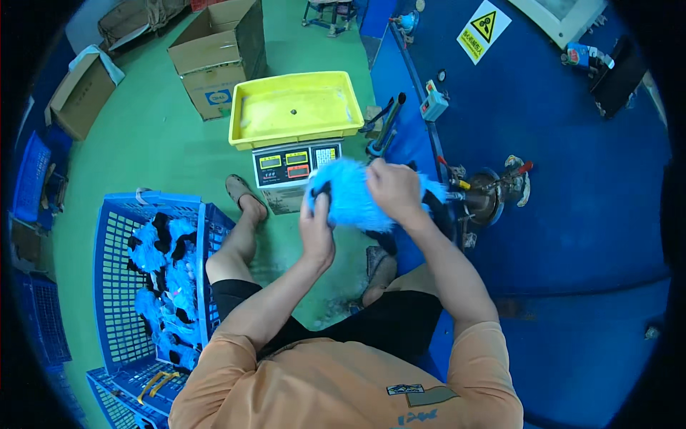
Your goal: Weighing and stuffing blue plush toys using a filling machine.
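Observation:
A bright blue furry plush toy (346,189) with black parts is between my hands, in front of the scale. My left hand (316,229) grips its left end, with the thumb up against a black patch. On the toy's right part, my right hand (395,189) is closed over the fur from above. Black pieces of the toy hang beside and below my right hand. Close to the toy's right end, a metal nozzle fitting (486,196) with red-handled valves sticks out of a blue machine (572,236).
Ahead stands a digital scale (282,179) bearing a yellow tray (246,129) with a small dark thing in it. At my left, a blue crate (118,279) holds several blue-and-black plush pieces (179,279). Cardboard boxes (214,53) sit farther off on the green floor.

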`<action>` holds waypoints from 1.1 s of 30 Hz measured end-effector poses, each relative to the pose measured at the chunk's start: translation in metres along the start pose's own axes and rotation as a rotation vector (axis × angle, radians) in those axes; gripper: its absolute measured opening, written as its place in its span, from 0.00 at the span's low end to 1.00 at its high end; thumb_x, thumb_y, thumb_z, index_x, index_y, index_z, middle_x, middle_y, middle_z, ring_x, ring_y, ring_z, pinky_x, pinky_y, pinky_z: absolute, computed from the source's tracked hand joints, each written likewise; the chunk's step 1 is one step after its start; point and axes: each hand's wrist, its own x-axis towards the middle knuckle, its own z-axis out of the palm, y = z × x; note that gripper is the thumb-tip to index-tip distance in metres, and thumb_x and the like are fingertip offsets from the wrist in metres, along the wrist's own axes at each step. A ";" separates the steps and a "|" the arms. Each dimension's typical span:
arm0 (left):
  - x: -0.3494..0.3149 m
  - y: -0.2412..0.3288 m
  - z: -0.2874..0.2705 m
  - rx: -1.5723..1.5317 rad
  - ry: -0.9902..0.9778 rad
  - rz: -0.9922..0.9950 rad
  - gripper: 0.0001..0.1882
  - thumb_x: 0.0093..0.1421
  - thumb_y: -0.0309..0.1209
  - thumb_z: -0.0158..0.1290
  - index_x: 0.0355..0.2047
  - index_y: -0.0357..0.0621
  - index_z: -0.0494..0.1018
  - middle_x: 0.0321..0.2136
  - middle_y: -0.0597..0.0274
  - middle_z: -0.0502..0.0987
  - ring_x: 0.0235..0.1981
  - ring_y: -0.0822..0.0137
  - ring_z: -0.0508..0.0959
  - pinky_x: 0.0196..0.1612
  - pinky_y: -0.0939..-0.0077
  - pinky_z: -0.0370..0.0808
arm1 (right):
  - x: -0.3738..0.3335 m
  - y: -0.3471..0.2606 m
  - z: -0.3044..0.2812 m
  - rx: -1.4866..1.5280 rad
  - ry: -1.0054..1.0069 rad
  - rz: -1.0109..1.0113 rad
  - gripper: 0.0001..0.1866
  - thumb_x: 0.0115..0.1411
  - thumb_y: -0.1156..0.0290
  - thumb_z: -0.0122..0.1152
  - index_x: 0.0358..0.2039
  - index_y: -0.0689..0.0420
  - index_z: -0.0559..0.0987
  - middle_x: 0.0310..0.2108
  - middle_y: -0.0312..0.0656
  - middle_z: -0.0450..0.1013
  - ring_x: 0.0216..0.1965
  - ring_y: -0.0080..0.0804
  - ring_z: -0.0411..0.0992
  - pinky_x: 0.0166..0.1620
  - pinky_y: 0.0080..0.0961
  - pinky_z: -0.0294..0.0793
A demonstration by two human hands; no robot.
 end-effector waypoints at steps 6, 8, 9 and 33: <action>-0.029 -0.051 0.011 0.212 -0.065 -0.194 0.19 0.70 0.37 0.49 0.59 0.45 0.66 0.40 0.63 0.74 0.36 0.75 0.73 0.40 0.79 0.75 | -0.017 0.066 -0.007 -0.069 -0.087 0.055 0.12 0.60 0.64 0.56 0.22 0.55 0.72 0.15 0.45 0.71 0.17 0.50 0.67 0.23 0.44 0.65; -0.028 -0.048 0.025 0.185 -0.082 -0.177 0.20 0.70 0.36 0.50 0.60 0.45 0.66 0.41 0.62 0.74 0.37 0.74 0.74 0.41 0.78 0.75 | -0.023 0.076 -0.018 -0.104 -0.053 0.046 0.12 0.60 0.65 0.55 0.22 0.55 0.71 0.15 0.45 0.71 0.16 0.50 0.67 0.23 0.44 0.65; -0.026 -0.044 0.032 0.161 -0.098 -0.155 0.22 0.69 0.35 0.51 0.61 0.45 0.65 0.41 0.62 0.75 0.38 0.74 0.74 0.42 0.78 0.75 | -0.024 0.078 -0.021 -0.137 -0.015 0.036 0.11 0.60 0.66 0.55 0.22 0.55 0.71 0.15 0.45 0.71 0.16 0.50 0.67 0.23 0.44 0.64; -0.011 -0.002 -0.010 0.070 0.074 0.001 0.25 0.62 0.26 0.58 0.59 0.39 0.67 0.43 0.57 0.78 0.38 0.73 0.77 0.40 0.81 0.75 | 0.000 0.012 -0.008 -0.002 -0.054 0.087 0.12 0.62 0.64 0.57 0.23 0.55 0.72 0.16 0.45 0.73 0.16 0.53 0.69 0.21 0.45 0.66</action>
